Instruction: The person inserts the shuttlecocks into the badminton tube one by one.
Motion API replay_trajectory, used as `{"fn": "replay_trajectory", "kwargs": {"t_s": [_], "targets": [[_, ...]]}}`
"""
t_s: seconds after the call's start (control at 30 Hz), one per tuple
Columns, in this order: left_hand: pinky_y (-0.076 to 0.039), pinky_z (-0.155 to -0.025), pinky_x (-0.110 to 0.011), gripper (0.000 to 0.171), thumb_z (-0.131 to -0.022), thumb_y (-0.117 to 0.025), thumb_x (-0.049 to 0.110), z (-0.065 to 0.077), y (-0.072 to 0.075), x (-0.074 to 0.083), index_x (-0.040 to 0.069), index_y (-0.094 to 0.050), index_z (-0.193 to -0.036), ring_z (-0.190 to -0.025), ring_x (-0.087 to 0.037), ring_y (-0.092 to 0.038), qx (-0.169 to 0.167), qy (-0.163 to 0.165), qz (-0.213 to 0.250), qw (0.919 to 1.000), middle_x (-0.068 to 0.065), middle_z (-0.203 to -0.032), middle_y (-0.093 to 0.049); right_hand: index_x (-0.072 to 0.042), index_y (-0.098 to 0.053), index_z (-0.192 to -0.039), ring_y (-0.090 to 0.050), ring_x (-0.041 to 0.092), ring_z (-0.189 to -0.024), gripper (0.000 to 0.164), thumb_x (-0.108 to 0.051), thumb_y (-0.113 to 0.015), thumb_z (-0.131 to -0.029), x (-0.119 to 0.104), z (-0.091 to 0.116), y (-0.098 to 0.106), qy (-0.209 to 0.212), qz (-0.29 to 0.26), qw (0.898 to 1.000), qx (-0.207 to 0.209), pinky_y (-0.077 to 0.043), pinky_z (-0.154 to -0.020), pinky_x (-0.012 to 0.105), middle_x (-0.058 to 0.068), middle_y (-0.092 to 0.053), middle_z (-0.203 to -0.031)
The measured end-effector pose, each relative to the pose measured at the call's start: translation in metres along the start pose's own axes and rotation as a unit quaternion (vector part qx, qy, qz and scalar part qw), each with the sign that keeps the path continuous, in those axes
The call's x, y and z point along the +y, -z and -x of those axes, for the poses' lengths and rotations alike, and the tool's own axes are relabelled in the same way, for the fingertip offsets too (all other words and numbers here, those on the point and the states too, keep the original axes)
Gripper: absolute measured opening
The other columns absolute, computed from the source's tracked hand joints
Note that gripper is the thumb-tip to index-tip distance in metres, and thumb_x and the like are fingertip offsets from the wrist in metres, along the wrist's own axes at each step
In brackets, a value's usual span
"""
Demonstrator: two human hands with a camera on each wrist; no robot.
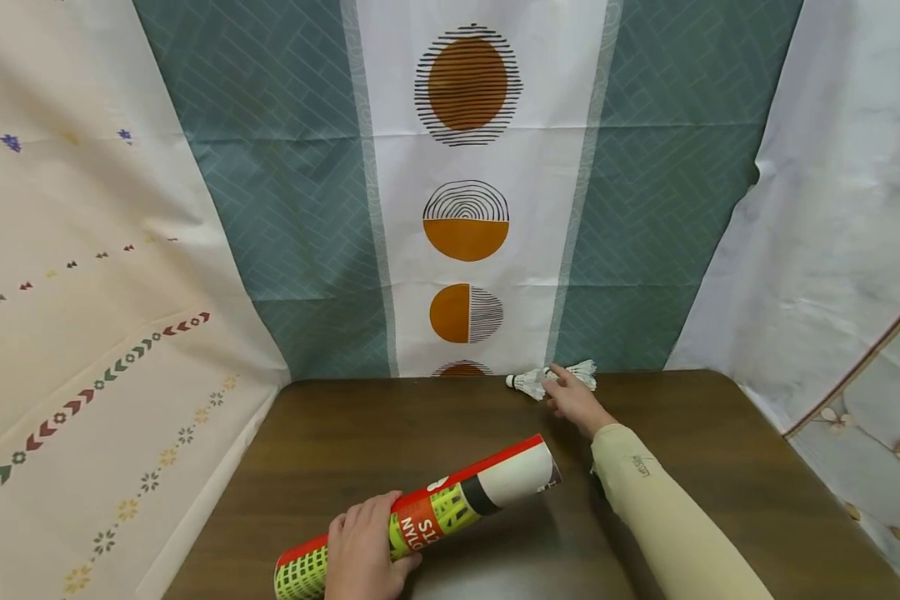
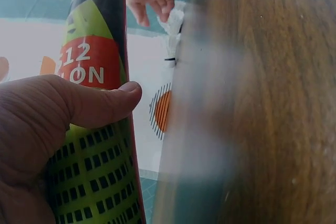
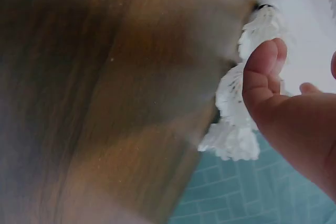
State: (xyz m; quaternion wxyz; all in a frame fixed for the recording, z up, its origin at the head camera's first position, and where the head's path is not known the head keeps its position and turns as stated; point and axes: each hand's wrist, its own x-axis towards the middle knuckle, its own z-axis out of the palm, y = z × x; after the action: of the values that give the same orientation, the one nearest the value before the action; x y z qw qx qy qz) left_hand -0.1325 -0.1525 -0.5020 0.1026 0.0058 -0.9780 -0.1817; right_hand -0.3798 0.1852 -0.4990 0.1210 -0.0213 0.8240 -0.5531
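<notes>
At the table's far edge, my right hand reaches in over a row of white shuttlecocks, its fingers loosely extended and gripping nothing that I can make out; whether the tips touch the feathers, I cannot tell. The row lies under and just left of those fingers, its long axis running side to side along the edge, with the leftmost cork pointing left. I count three skirts from the right wrist. The right hand is plainly the nearer one, and I judge that any pickup turns on how its fingers meet that sideways line.

Well back toward me, my left hand holds a printed tube, fingers wrapped over it and thumb along its side. The tube slants from near left to far right, its white end raised above the table and aimed broadly toward the right forearm. I cannot see into that end.

Close behind the row hangs a teal and white cloth, which I think leaves little room for fingers at the back. The right sleeve passes beside the tube's white end, so I would mind that gap.
</notes>
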Motion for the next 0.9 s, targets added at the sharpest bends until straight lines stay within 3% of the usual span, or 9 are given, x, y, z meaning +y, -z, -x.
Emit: {"fn": "replay_trajectory", "kwargs": {"t_s": [0.27,0.43,0.5,0.6,0.77,0.9], "targets": [[-0.048,-0.1,-0.064,0.09,-0.057,-0.107,0.038,0.002,-0.007,0.002,0.018,-0.063,-0.133,-0.112,-0.029,-0.065,-0.019,-0.004,0.009,0.9998,-0.004,-0.123,-0.073,0.004,-0.022,-0.168,-0.061,0.038,-0.122,0.063,-0.028,-0.04,-0.116,0.018,-0.003,0.006,-0.028,0.023,0.999,0.026,-0.053,-0.106,0.051,0.032,-0.049,-0.153],[-0.048,-0.099,-0.062,0.091,-0.057,-0.106,0.039,0.001,-0.005,0.0,0.018,-0.063,-0.134,-0.111,-0.029,-0.065,-0.01,-0.013,0.0,0.9999,-0.004,-0.123,-0.073,0.006,-0.049,-0.155,-0.065,0.032,-0.106,0.052,-0.027,-0.048,-0.114,0.029,0.015,0.015,-0.006,0.058,0.995,0.081,-0.056,-0.089,0.038,0.028,-0.063,-0.131],[-0.048,-0.097,-0.061,0.091,-0.057,-0.106,0.039,0.001,-0.005,-0.002,0.018,-0.063,-0.134,-0.111,-0.029,-0.065,0.0,-0.017,-0.005,0.9998,-0.004,-0.123,-0.073,0.005,-0.062,-0.144,-0.063,0.027,-0.097,0.044,-0.025,-0.055,-0.111,0.03,0.027,0.02,0.012,0.092,0.992,0.089,-0.052,-0.079,0.033,0.024,-0.069,-0.118],[-0.048,-0.096,-0.059,0.09,-0.056,-0.106,0.039,0.001,-0.004,-0.005,0.018,-0.064,-0.133,-0.11,-0.029,-0.066,0.014,-0.02,-0.01,0.9997,-0.004,-0.122,-0.073,0.0,-0.073,-0.129,-0.062,0.019,-0.091,0.034,-0.023,-0.066,-0.106,0.029,0.053,0.028,0.036,0.115,0.989,0.088,-0.05,-0.075,0.029,0.015,-0.074,-0.109],[-0.047,-0.097,-0.059,0.09,-0.056,-0.106,0.038,-0.001,-0.006,-0.002,0.018,-0.064,-0.133,-0.11,-0.029,-0.066,0.017,-0.023,-0.016,0.9995,-0.004,-0.121,-0.073,0.001,-0.072,-0.128,-0.07,0.011,-0.089,0.035,-0.023,-0.075,-0.102,0.023,0.113,0.046,0.045,0.029,0.994,0.092,-0.059,-0.078,0.026,0.004,-0.077,-0.105],[-0.047,-0.098,-0.06,0.091,-0.056,-0.107,0.036,-0.002,-0.007,0.002,0.017,-0.064,-0.134,-0.111,-0.03,-0.066,0.015,-0.022,-0.01,0.9996,-0.005,-0.12,-0.073,0.006,-0.065,-0.127,-0.068,0.007,-0.081,0.036,-0.016,-0.076,-0.101,0.013,0.149,0.044,0.062,-0.042,0.993,0.091,-0.058,-0.074,0.023,-0.005,-0.074,-0.092]]}}
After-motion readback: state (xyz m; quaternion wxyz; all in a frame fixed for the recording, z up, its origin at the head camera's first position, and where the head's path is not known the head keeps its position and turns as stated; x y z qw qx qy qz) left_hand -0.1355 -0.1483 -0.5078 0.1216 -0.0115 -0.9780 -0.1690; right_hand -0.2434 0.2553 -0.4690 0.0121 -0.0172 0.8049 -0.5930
